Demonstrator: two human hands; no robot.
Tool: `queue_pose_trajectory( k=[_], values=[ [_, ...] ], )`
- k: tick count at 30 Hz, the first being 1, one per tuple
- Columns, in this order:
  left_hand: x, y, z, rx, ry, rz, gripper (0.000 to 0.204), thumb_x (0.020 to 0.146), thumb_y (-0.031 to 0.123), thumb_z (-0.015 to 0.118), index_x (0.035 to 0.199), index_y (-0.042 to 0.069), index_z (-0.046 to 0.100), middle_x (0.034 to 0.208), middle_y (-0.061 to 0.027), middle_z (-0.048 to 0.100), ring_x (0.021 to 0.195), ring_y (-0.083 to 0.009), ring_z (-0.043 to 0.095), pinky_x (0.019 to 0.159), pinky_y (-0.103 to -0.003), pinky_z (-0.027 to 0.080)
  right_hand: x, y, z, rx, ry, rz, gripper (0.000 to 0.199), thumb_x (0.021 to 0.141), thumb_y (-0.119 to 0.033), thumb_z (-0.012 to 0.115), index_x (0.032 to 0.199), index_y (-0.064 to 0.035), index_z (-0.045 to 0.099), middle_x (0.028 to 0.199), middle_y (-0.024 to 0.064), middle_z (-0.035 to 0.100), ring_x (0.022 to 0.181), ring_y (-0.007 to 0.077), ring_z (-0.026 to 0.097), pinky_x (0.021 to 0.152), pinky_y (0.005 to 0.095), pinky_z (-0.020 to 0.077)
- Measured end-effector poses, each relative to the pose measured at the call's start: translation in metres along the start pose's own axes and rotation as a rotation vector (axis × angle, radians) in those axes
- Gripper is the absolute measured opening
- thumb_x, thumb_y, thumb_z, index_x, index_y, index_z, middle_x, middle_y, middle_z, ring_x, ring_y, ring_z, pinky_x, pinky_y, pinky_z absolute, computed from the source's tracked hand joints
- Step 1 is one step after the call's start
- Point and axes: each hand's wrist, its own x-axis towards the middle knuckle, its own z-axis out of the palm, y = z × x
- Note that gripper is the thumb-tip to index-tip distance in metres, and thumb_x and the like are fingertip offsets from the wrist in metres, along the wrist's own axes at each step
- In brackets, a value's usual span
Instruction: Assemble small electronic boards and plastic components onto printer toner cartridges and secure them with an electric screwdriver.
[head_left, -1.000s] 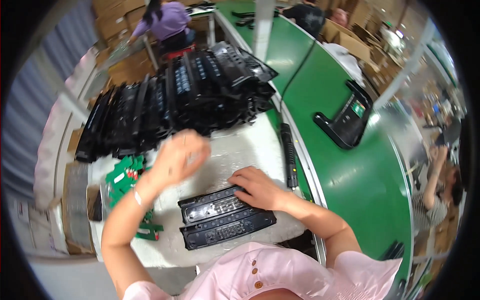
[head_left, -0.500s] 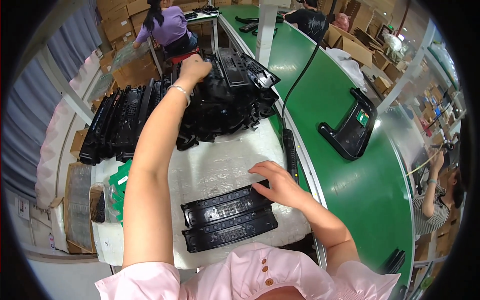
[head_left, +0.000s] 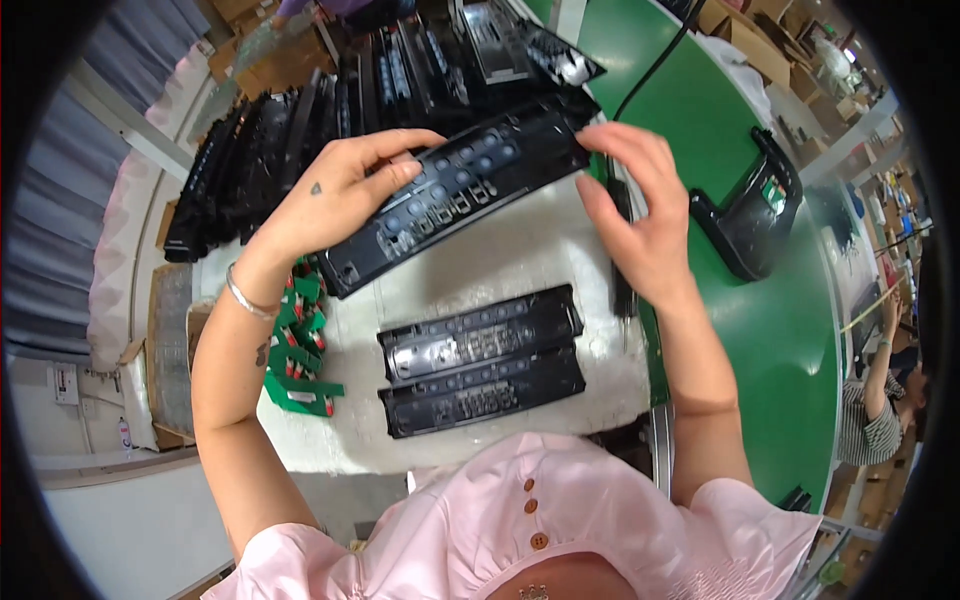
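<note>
A long black plastic panel (head_left: 450, 195) with rows of round recesses and small rectangular cut-outs is held up, tilted, above the white work surface. My left hand (head_left: 345, 195) is closed on its left part, thumb on the near face. At the other end, my right hand (head_left: 645, 210) has its fingers and thumb around the panel's right edge. Below lie two similar black panels, a farther one (head_left: 480, 335) and a nearer one (head_left: 485, 390), side by side on the foam-like white surface (head_left: 340, 440).
Many black plastic parts (head_left: 270, 150) are stacked at the back. Green circuit boards (head_left: 300, 350) lie beside my left forearm. A black handheld tool (head_left: 622, 270) with a cord is near my right hand. A black housing (head_left: 755, 215) sits on the green bench (head_left: 720, 330). Another person works at far right.
My left hand has come back from the pile with a black panel. My right hand has left the panels on the surface and risen to the lifted panel's right end.
</note>
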Motion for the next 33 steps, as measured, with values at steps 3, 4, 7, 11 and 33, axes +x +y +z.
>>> queue_pose_trajectory(
  k=[3,4,7,11,33],
  values=[
    [-0.015,0.0,0.021,0.047,-0.108,-0.018,0.028,0.087,0.01,0.05,0.112,-0.002,0.054,0.081,-0.0018,0.059,0.072,-0.0054,0.048,0.068,-0.021,0.042,-0.004,-0.006,0.015,0.098,-0.217,-0.11,0.018,0.069,-0.006,0.066,0.087,-0.0047,0.063,0.087,0.0046,0.06,0.083,0.0221,0.053,0.07,0.0319,0.044],
    [-0.016,0.002,0.024,0.08,-0.137,-0.037,0.027,0.086,0.008,0.051,0.111,-0.003,0.054,0.088,-0.0056,0.062,0.078,-0.0063,0.051,0.072,-0.022,0.043,-0.008,-0.013,0.02,0.036,-0.318,-0.12,0.017,0.07,-0.011,0.067,0.086,-0.0066,0.064,0.086,0.0035,0.059,0.082,0.0222,0.052,0.071,0.0317,0.0444],
    [-0.016,-0.025,0.041,0.142,-0.133,0.058,0.027,0.086,0.008,0.052,0.111,-0.001,0.055,0.1,-0.0108,0.063,0.088,-0.0105,0.053,0.076,-0.026,0.044,-0.032,-0.009,0.049,-0.058,-0.4,-0.181,0.017,0.068,-0.015,0.067,0.083,-0.0082,0.062,0.085,0.0024,0.055,0.083,0.0226,0.049,0.072,0.0315,0.0442],
    [-0.011,-0.025,0.061,0.181,-0.172,0.009,0.027,0.085,0.009,0.053,0.111,0.004,0.057,0.096,-0.0117,0.063,0.077,-0.0125,0.055,0.07,-0.026,0.044,-0.052,-0.002,0.048,-0.002,-0.427,-0.129,0.015,0.071,-0.007,0.066,0.084,-0.0027,0.06,0.088,0.0069,0.058,0.084,0.0253,0.052,0.073,0.0324,0.0434],
    [-0.057,-0.067,0.061,0.313,0.137,0.093,0.022,0.079,0.02,0.057,0.095,0.006,0.061,0.088,-0.0121,0.06,0.085,-0.0294,0.056,0.073,-0.037,0.047,-0.096,0.01,0.051,0.127,-0.426,0.526,0.009,0.083,-0.006,0.053,0.089,0.0013,0.053,0.078,0.0186,0.062,0.074,0.0324,0.062,0.064,0.0339,0.0473]
  ],
)
